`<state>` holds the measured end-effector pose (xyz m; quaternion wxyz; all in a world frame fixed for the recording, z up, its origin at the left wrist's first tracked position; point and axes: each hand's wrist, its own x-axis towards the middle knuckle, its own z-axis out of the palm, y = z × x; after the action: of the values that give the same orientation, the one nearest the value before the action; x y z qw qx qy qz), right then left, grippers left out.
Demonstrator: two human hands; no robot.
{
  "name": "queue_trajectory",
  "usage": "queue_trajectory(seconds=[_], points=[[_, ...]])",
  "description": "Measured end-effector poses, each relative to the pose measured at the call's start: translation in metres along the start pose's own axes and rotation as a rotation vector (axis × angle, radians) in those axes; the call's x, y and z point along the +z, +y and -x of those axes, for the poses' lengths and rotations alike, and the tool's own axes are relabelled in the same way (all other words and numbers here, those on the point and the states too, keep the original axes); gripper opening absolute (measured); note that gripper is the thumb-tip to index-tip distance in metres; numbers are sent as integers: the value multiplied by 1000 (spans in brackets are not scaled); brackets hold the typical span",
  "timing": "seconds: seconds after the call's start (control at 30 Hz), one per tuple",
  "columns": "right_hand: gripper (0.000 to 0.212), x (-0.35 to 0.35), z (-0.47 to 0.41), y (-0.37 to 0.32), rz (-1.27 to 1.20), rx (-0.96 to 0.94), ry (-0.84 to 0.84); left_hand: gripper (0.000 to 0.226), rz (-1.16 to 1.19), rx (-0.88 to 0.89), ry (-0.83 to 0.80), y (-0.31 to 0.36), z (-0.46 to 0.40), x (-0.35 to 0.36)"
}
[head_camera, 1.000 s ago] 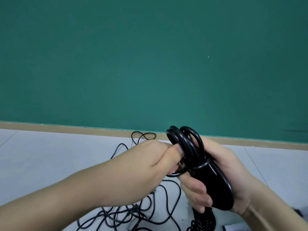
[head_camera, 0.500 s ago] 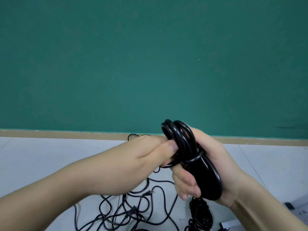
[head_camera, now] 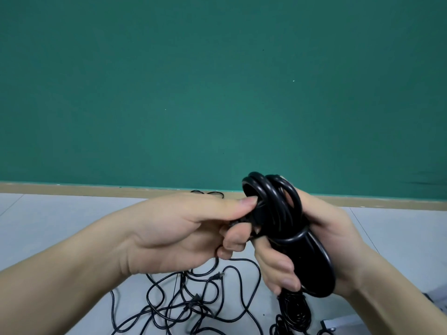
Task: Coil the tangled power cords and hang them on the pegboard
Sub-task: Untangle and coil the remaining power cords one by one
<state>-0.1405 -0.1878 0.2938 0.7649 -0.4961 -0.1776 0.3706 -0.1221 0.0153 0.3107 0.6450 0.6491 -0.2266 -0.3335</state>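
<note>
The right hand (head_camera: 321, 240) is wrapped round a black coil (head_camera: 290, 228), fingers curled across its lower half. One turn of cord crosses the bundle at mid-height as a binding wrap. The left hand (head_camera: 188, 228) pinches the cord end at the coil's upper left, thumb on top and fingers curled beneath. The coil is held in the air above the floor (head_camera: 60, 221), in front of the green wall (head_camera: 217, 93).

Judgement: the step in hand is securing the loose end. To do it well, the right hand should keep the loops flat and stacked while the left draws the end snug under the wrap; a slack pull would let the top loops spring apart.

Room for moving: tangled cords (head_camera: 193, 301) lie on the floor directly below the hands, and a second dark bundle (head_camera: 295, 310) lies below the right hand, near the bottom edge of view. A grey object shows at the lower right corner; what it is cannot be told. The wall skirting (head_camera: 96, 189) runs behind. Open floor lies to the left and right. No pegboard is in view, so the reach to it cannot be judged.
</note>
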Motion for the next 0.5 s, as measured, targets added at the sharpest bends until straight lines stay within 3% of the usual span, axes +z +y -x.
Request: queue_trajectory(seconds=[0.1,0.27,0.37,0.5], points=[[52,0,-5,1,-20,46,6,43,-29,-29,-27,-2,1,-14],[68,3,-12,3,-51,94,15,46,-21,-26,-8,2,3,-14],[68,3,-12,-3,11,54,54,48,-135,39,100,0,1,-14],[68,1,-9,-14,62,7,53,40,-151,164,81,2,5,-11]])
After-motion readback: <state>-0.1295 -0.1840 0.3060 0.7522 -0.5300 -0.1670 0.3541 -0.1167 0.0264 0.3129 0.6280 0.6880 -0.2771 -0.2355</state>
